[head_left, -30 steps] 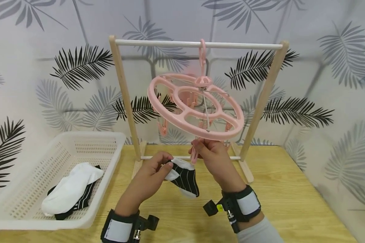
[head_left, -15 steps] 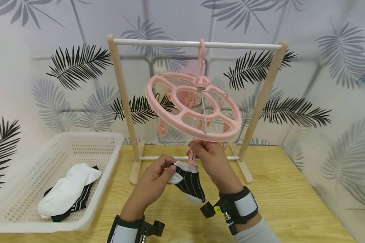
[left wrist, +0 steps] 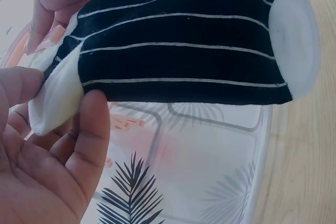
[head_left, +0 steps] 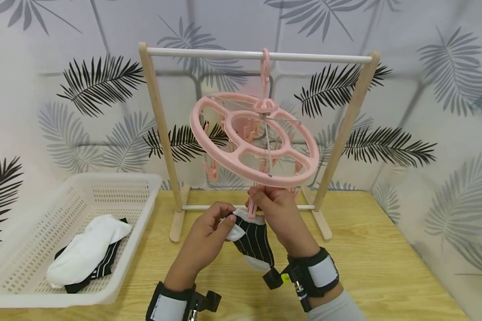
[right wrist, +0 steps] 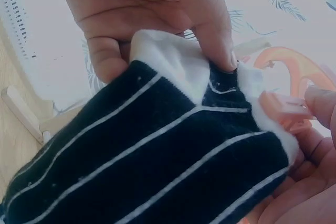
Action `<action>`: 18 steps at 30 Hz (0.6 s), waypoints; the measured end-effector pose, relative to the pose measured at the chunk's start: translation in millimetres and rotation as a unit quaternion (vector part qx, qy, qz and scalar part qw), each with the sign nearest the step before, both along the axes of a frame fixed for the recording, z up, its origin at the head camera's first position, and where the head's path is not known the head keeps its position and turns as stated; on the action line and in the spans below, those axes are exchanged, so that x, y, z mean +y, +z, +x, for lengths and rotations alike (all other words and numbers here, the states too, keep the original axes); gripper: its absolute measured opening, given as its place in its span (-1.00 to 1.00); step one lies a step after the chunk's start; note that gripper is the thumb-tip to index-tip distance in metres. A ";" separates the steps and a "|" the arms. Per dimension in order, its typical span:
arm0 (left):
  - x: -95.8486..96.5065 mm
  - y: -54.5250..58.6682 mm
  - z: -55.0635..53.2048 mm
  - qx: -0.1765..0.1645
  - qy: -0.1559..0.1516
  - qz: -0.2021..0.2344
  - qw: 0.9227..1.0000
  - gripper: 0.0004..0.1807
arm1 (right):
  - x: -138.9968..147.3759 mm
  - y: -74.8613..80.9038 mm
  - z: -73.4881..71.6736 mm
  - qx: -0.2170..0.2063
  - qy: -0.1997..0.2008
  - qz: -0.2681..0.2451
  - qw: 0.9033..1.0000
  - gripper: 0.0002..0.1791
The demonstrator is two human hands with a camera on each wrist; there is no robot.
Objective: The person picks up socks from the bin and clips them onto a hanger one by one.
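Left hand [head_left: 206,238] is pinching 1 black, white-striped fabric sock [head_left: 255,240] by its heel [head_left: 236,233] below the round pink plastic hanger [head_left: 229,159], the white cuff [head_left: 241,214] just now meeting the slim pink clip [head_left: 251,210] the right hand [head_left: 280,211] is gripping, so pegging is apparently starting.

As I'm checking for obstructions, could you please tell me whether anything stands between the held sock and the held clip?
Nothing visible does: the right hand holds the clip at the white cuff of the sock.
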State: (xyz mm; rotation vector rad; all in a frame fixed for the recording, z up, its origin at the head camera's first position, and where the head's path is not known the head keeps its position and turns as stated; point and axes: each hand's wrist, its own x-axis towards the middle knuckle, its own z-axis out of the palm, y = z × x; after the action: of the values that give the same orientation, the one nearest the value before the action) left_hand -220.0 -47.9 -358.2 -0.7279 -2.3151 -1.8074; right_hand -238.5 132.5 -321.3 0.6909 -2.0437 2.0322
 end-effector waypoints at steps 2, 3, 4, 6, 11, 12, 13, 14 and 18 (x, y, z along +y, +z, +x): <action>0.1 0.8 0.1 0.003 0.004 0.003 1.000 -0.80 | -0.1 0.0 0.1 -0.003 0.002 -0.001 1.000 -0.79; -0.1 0.9 0.1 0.003 0.007 0.004 1.000 -0.79 | -0.2 0.0 0.0 -0.005 0.003 -0.001 1.000 -0.78; -0.2 0.9 0.0 0.004 0.010 0.004 1.000 -0.79 | -0.4 -0.1 0.0 -0.010 0.003 -0.002 1.000 -0.76; -0.5 1.7 0.2 0.001 0.016 0.004 1.000 -0.79 | -0.9 -0.6 0.3 -0.019 0.002 -0.003 1.000 -0.75; -2.5 0.3 -0.9 -0.009 0.026 -0.001 1.000 -0.76 | -0.3 -3.3 0.2 -0.036 0.004 -0.006 0.999 -0.73; -3.0 -0.6 -1.4 -0.011 0.029 -0.003 1.000 -0.73 | 0.2 -4.0 0.0 -0.036 0.006 -0.005 0.999 -0.73; -4.0 -1.3 -1.8 -0.011 0.032 -0.006 0.999 -0.70 | 0.8 -4.3 0.1 -0.037 0.007 -0.005 0.999 -0.73; -4.8 -1.7 -1.8 -0.012 0.040 -0.009 0.999 -0.68 | 1.5 -4.6 0.1 -0.038 0.009 -0.003 0.999 -0.73; -9.4 1.0 0.2 -0.001 0.081 -0.009 0.997 -0.66 | 3.3 -5.2 0.7 -0.039 0.016 -0.003 0.999 -0.75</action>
State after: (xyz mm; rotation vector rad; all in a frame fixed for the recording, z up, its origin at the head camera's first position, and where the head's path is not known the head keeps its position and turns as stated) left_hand -219.8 -57.3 -357.2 -0.5228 -2.3211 -1.7204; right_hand -237.9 135.8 -326.5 0.6560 -2.0806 2.1137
